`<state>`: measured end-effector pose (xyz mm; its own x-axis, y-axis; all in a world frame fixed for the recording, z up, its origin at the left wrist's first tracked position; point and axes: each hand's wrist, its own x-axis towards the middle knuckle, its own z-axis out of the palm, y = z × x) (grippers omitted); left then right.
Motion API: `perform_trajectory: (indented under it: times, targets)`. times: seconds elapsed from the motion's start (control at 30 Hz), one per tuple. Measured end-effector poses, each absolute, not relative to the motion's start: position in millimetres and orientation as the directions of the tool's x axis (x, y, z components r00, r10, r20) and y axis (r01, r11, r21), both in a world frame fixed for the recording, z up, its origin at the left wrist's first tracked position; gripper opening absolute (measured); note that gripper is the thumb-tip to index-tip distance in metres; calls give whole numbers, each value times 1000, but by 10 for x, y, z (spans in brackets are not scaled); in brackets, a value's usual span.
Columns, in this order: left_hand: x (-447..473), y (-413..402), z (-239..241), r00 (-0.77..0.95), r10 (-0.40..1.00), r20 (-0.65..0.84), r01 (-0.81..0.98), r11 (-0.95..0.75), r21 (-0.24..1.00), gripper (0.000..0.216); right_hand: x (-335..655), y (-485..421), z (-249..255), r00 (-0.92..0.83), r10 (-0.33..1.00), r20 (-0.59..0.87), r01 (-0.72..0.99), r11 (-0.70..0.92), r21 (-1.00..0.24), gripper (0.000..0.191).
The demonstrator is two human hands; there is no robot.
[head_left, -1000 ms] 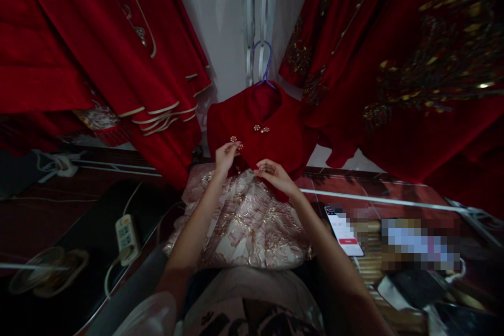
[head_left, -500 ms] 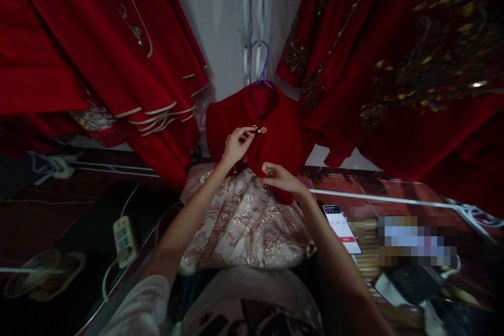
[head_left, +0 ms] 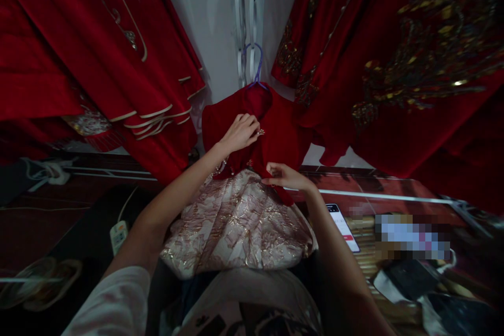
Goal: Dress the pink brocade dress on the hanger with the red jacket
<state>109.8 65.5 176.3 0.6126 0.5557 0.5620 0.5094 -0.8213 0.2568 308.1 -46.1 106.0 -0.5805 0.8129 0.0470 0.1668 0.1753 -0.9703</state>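
A small red jacket (head_left: 283, 136) hangs on a purple hanger (head_left: 254, 63) in front of me, over a pale pink and gold brocade skirt (head_left: 236, 220). My left hand (head_left: 240, 134) is raised to the jacket's chest, fingers curled over the pearl clasp (head_left: 260, 132) near the collar. My right hand (head_left: 285, 176) sits lower, pinching the jacket's red front edge just above the skirt.
Red embroidered garments hang at the left (head_left: 79, 52) and right (head_left: 394, 63). A phone (head_left: 342, 227) with a lit screen lies at the right. A power strip (head_left: 117, 233) with a cord lies on the dark surface at the left. A white wall (head_left: 212, 21) stands behind.
My left hand has moved up from the lower clasp to the clasp near the collar and closed over it. My right hand has stayed on the jacket's front edge. The view shifted slightly.
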Motion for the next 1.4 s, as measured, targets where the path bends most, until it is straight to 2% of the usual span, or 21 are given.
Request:
perform_trajectory:
  times: [0.1,0.2,0.3,0.37,0.4,0.47,0.53,0.6,0.67,0.73,0.83,0.93,1.03,1.07,1.13,1.23,1.33,1.4]
  targets:
    - [1088,657,1847,636,559,532,427,-829,361,9,3070,-481,1045,-602,798,9,178,145,-973,31]
    - [1042,666,1861,570,561,600,386,-828,407,5,3041,-473,1053,-562,827,14,206,156,-966,28]
    - [1005,656,1837,413,615,671,340,-788,513,7,2987,-408,1151,-499,860,106,175,219,-960,23]
    - [998,632,1819,395,657,642,336,-754,564,6,2928,-323,1270,-400,892,208,135,282,-950,20]
    - [999,620,1810,421,658,624,362,-753,550,5,2890,-270,1338,-333,908,253,119,307,-944,20]
    - [999,605,1793,505,623,598,469,-779,416,6,2798,-149,1476,-198,930,311,71,330,-941,22]
    - [995,607,1777,568,589,575,599,-775,202,13,2687,-20,1601,-105,938,331,-15,332,-943,28]
    - [989,612,1768,578,591,563,712,-702,7,21,2564,103,1701,-62,941,332,-98,325,-941,36]
    - [984,597,1774,525,625,578,798,-597,-80,28,2439,212,1764,-44,951,305,-127,297,-946,49]
    - [976,549,1795,448,655,608,857,-508,-84,37,2327,292,1783,-8,969,248,-57,247,-967,65]
    - [919,465,1827,301,665,684,925,-378,-39,52,2228,337,1722,171,970,171,214,132,-968,89]
    - [741,499,1841,137,676,724,964,-258,59,63,2279,313,1591,327,917,227,460,56,-886,101]
    - [439,715,1889,37,759,651,960,-208,188,72,2506,299,1488,358,857,371,626,74,-776,97]
    - [329,810,1923,14,791,611,956,-190,224,70,2611,306,1478,356,835,419,676,80,-733,93]
    - [134,986,2015,-36,813,581,948,-157,278,51,2836,339,1505,334,801,497,763,80,-641,85]
    - [-24,1121,2144,-93,711,697,907,-228,354,31,3146,419,1632,324,778,538,833,36,-553,74]
    - [-16,1107,2147,-160,621,767,834,-330,441,36,3347,513,1770,351,764,541,866,-44,-498,70]
    - [25,1097,2069,-181,640,747,774,-375,510,44,3414,568,1825,359,771,526,879,-91,-467,69]
